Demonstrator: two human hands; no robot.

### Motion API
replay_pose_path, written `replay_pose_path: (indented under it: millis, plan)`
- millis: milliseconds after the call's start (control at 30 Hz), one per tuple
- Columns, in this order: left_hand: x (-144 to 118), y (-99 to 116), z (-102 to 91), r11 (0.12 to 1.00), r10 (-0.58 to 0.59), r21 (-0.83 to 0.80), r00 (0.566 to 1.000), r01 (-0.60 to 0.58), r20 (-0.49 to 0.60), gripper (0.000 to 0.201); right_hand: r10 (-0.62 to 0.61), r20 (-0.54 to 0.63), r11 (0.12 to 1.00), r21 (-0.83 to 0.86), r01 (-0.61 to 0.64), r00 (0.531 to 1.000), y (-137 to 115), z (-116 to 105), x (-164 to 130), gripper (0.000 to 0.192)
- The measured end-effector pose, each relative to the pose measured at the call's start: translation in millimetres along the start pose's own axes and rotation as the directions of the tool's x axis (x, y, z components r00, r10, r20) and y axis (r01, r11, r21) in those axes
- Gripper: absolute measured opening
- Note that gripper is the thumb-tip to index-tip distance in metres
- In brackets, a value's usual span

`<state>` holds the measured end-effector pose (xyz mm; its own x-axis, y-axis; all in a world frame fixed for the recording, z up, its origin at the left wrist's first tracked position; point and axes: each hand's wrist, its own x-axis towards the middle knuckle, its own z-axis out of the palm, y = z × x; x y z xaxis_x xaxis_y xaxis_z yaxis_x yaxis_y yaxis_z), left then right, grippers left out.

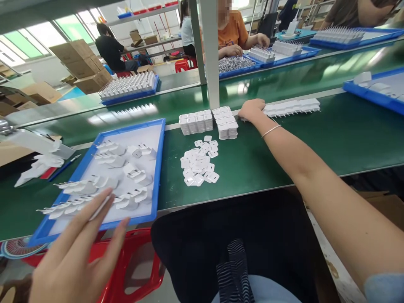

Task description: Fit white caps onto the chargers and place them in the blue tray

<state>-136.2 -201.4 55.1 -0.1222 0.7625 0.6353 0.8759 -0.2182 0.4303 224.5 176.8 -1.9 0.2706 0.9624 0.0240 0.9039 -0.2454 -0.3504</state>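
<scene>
The right hand (251, 109) rests curled on the near end of one long row of white plug parts (292, 107) at the back of the green worktop (347, 134), fingers hidden, so its grip cannot be told. The left hand (78, 256) hovers open-fingered, holding nothing, over one blue tray (159, 168). Two stacked blocks of white plates (208, 122) stand above one loose pile (199, 162); no writing is readable.

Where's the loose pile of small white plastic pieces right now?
The loose pile lies on the green table, just right of the blue tray and in front of the two stacked white blocks.
</scene>
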Motion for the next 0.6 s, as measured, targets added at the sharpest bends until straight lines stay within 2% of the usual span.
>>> replay_pose_path:
  millis: [67,100,200,233,300,333,367,467,533,600]
  plan:
    - [-8.0,13.4,3.5,0.996,0.041,0.072,0.995,-0.048,0.092,0.065,0.028,0.049,0.999,-0.032,-0.026,0.998,8.0,-6.7,-12.9,0.061]
    - [-11.4,17.8,7.0,0.998,0.017,0.054,0.994,-0.023,0.110,0.061,0.018,0.067,0.999,-0.040,-0.016,0.998,15.7,-10.5,-22.6,0.054]
    - [-21.2,21.9,27.6,0.972,-0.185,-0.131,0.980,0.194,0.074,0.050,-0.040,0.083,0.998,-0.046,0.044,0.996,49.6,-21.5,-65.5,0.046]
    - [-24.7,21.4,38.8,0.948,-0.233,-0.204,0.969,0.244,0.077,0.049,-0.066,0.082,0.997,-0.042,0.070,0.994,62.1,-24.3,-84.3,0.049]
    - [-32.1,21.6,67.4,0.877,-0.257,-0.381,0.956,0.293,0.143,0.051,-0.116,0.063,0.993,-0.027,0.118,0.991,83.1,-26.8,-127.5,0.059]
    - [-35.8,23.9,84.0,0.826,-0.240,-0.471,0.949,0.311,0.205,0.050,-0.174,0.031,0.985,0.008,0.174,0.984,90.1,-25.9,-151.4,0.064]
    - [-39.1,28.4,101.1,0.764,-0.213,-0.551,0.937,0.336,0.276,0.049,-0.237,-0.075,0.961,0.125,0.245,0.969,94.0,-23.4,-176.0,0.070]
    - [-45.3,52.8,147.0,0.570,-0.105,-0.711,0.894,0.413,0.435,0.048,-0.315,-0.321,0.828,0.367,0.424,0.893,87.2,-8.1,-247.7,0.075]
    - [-45.7,72.3,167.7,0.434,-0.048,-0.775,0.871,0.459,0.489,0.056,-0.312,-0.373,0.777,0.429,0.460,0.874,70.9,5.2,-286.5,0.073]
    - [-43.8,88.6,179.2,0.337,-0.036,-0.793,0.849,0.507,0.528,0.066,-0.295,-0.420,0.741,0.467,0.483,0.858,51.3,18.0,-313.6,0.073]
